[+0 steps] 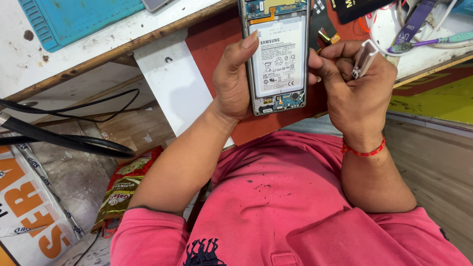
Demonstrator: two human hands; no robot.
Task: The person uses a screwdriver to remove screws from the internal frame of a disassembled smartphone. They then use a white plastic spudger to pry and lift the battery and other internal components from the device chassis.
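Note:
My left hand [232, 79] grips an opened smartphone [277, 54] with its back cover off. A white battery and blue circuit boards show at the phone's top and bottom. The thumb lies along the phone's left edge. My right hand [357, 91] touches the phone's right edge with its fingertips. It also holds a small white flat tool [364, 58] between fingers and palm. A red thread band [364, 150] circles the right wrist. Both hands hover above a red mat [212, 39] on the workbench.
A teal silicone mat [74, 17] lies at the top left on a white bench with a wooden edge [113, 49]. Cables, a purple lanyard and tweezers [428, 42] crowd the top right. Black cables [64, 140] and a snack wrapper [123, 189] lie on the floor at left.

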